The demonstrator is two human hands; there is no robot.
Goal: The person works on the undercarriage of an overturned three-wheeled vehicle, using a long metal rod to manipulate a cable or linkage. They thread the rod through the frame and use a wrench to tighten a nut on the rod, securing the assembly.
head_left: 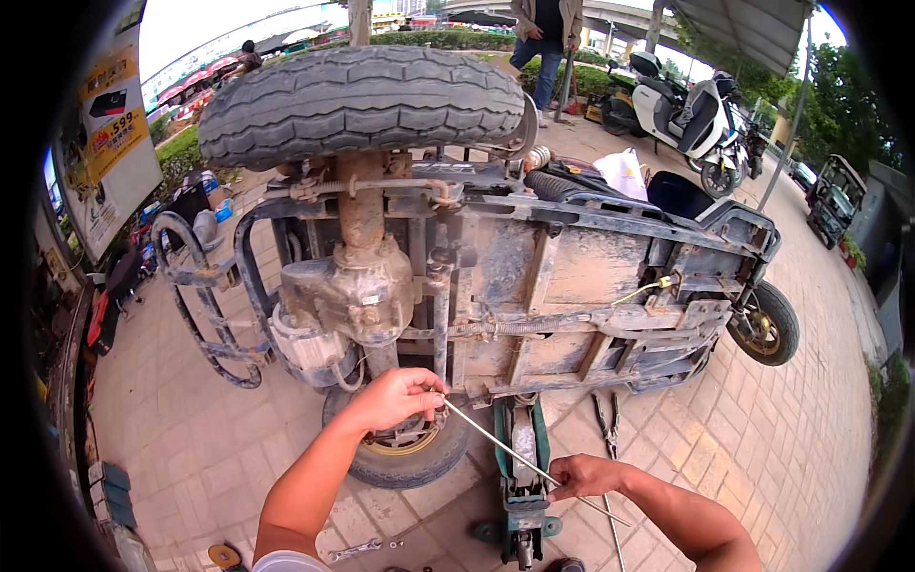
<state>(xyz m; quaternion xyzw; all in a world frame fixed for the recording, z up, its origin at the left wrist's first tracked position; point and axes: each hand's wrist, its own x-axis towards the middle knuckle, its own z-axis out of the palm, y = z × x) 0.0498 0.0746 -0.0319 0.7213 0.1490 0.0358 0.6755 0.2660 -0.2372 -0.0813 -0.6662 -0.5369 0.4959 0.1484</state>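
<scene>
A three-wheeled vehicle lies tipped on its side, its muddy underside (496,276) facing me. My left hand (396,398) is closed, pinching the upper end of a thin, pale rod (505,446) close to the lower rear wheel (410,467). From there the rod slants down to the right, across a green floor jack (522,443). My right hand (583,476) is closed around its lower part, just right of the jack; the free end sticks out beyond my fingers. The rear axle housing (357,296) is above my left hand.
Long-handled pliers (607,424) lie on the paving right of the jack. Near my left forearm are a wrench (355,550) and small metal parts. The big upper tyre (362,100) juts out at the top. A person (548,38) stands behind, left of a parked white scooter (658,110).
</scene>
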